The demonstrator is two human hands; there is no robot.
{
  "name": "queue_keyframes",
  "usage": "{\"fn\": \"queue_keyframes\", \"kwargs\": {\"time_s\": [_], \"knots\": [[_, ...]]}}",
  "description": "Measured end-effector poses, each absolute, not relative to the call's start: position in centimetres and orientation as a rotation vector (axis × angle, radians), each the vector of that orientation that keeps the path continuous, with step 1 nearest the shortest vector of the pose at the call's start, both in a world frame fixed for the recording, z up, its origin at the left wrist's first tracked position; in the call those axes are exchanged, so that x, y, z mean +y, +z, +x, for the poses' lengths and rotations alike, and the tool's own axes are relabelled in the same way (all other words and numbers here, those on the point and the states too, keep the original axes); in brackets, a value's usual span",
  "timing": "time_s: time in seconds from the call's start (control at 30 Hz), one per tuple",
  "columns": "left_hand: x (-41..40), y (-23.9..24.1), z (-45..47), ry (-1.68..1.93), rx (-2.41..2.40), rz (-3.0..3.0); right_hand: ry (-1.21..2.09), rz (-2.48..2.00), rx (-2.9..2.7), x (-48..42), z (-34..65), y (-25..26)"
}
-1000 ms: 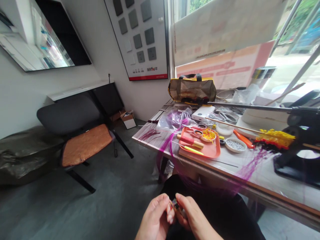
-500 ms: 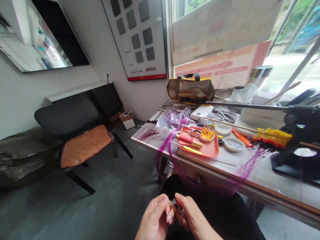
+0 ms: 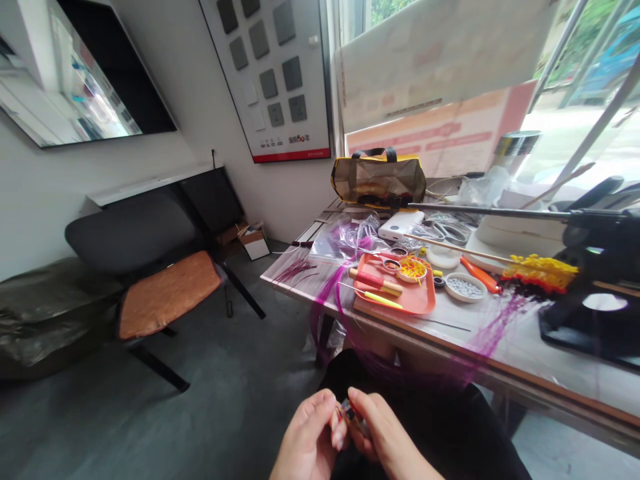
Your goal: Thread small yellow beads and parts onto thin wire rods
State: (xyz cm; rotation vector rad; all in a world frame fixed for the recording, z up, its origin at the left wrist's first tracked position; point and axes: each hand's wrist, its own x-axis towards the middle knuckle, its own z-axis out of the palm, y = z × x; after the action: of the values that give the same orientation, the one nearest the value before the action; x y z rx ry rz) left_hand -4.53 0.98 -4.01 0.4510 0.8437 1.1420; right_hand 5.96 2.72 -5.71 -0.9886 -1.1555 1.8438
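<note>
Cluttered tabletop (image 3: 453,333) up and right of my left hand (image 3: 306,441) and right hand (image 3: 389,445).
Both hands pinch one small piece (image 3: 349,411), close together, likely for steadiness.

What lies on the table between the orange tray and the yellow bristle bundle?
A white dish of grey beads and an orange-handled tool, shown in the head view.

An orange tray (image 3: 417,303) holds yellow bands (image 3: 414,269); purple strands (image 3: 495,331) cross the table; the tote bag (image 3: 377,179) is yellow-trimmed.
</note>
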Motion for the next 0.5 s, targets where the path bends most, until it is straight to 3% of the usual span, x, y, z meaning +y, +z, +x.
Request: {"fn": "queue_keyframes", "kwargs": {"time_s": [0.5], "knots": [[1.06, -4.04, -4.6, 1.14, 0.843, 0.453, 1.872, -0.987, -1.044, 2.66, 5.63, -6.27]]}}
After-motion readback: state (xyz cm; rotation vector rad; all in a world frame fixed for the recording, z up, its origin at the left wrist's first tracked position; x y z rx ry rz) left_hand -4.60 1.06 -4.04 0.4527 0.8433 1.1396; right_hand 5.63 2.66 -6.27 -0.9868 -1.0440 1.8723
